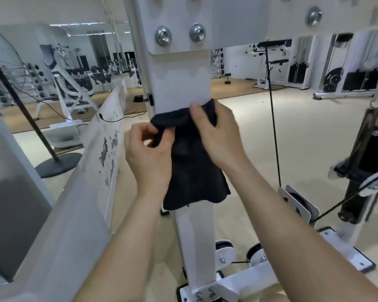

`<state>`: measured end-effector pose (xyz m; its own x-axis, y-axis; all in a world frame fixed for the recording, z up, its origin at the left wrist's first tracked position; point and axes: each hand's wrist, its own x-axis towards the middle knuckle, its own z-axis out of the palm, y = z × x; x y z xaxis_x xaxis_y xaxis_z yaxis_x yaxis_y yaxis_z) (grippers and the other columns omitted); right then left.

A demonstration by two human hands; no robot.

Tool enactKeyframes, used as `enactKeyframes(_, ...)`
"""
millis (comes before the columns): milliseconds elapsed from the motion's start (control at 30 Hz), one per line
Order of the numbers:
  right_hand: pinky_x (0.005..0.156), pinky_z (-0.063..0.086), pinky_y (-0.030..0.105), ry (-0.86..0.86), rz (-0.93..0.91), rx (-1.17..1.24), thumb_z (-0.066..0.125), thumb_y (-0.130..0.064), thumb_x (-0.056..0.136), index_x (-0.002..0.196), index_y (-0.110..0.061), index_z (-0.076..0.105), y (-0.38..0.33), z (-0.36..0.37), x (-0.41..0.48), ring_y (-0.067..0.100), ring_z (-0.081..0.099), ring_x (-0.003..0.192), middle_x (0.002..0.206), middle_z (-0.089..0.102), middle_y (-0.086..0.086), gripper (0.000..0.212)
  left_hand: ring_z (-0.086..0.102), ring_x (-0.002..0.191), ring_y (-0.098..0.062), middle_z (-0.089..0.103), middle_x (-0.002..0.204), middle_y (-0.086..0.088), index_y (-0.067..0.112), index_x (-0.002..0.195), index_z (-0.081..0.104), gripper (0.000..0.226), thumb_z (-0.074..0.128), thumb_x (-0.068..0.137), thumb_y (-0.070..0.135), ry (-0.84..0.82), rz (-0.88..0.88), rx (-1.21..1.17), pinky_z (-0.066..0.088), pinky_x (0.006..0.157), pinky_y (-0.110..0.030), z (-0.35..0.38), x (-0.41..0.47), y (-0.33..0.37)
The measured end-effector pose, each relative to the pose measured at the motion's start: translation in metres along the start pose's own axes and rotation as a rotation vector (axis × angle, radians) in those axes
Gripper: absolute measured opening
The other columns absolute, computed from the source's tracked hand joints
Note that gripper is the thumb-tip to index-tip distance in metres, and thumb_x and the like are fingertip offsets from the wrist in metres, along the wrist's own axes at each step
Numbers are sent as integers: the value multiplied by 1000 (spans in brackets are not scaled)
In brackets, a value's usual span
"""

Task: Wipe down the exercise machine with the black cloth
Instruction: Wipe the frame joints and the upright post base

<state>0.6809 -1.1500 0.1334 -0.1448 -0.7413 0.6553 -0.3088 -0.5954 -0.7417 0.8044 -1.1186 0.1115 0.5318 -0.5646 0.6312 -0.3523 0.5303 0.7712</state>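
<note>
The exercise machine's white upright post [180,79] rises through the middle of the view, with a bolted plate near its top. A black cloth [194,179] hangs in front of the post, its top edge bunched against the white metal. My left hand [148,153] pinches the cloth's upper left corner between thumb and fingers. My right hand [218,131] grips the upper right part, with the thumb over the top edge. The post behind the cloth is hidden.
A white slanted beam with chipped paint [105,153] runs along the left. A black cable [274,127] hangs to a pulley [297,203] on the right. The machine's base with wheels [225,251] sits below. A fan stand's round base [57,164] stands far left.
</note>
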Motion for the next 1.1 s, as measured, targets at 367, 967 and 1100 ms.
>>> enactKeyframes(367,94,41,14,73,163,15,47,-28,98,136,-13,42,102,41,-112,6,49,116,132,50,3,41,63,98,-9,67,99,6,23,97,67,18,69,84,11,-1,-168,-10,55,88,-30,-14,-80,-55)
enactKeyframes(967,84,46,27,-21,121,17,45,-21,93,126,-44,34,135,41,-146,6,56,101,112,52,-25,41,60,110,-20,58,130,-1,26,151,24,53,33,100,39,-330,-196,296,48,88,-31,-10,-144,-137)
enactKeyframes(1100,88,43,35,-87,312,-156,45,-9,87,128,-26,42,155,38,-190,13,53,104,113,55,-15,45,63,85,-23,66,104,-3,20,145,37,43,37,102,24,-393,-258,457,46,68,-30,-25,-168,-153)
